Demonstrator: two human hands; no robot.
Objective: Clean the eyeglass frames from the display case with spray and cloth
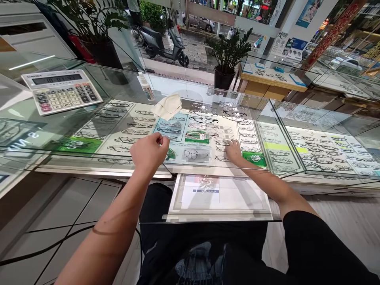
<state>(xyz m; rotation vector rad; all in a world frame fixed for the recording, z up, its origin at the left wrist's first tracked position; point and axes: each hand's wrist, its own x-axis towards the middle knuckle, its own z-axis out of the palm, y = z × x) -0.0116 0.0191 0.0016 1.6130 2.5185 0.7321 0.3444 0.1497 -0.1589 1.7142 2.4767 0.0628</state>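
My left hand (149,151) hovers over the front edge of a glass display counter (89,130), its fingers curled in with fingertips pinched; what they hold, if anything, I cannot make out. My right hand (233,152) reaches inside the case under the glass top, fingers spread flat on the display tray among rows of eyeglass frames (204,120). A black pair of glasses (194,154) lies on a small tray between my hands. A pulled-out drawer (219,196) with a clear bagged item sits just below.
A calculator (62,90) rests on the glass at the left. A folded white cloth (167,106) and a small spray bottle (146,86) lie on the counter top. Potted plants stand behind, and a second glass case extends right. Tiled floor at lower left.
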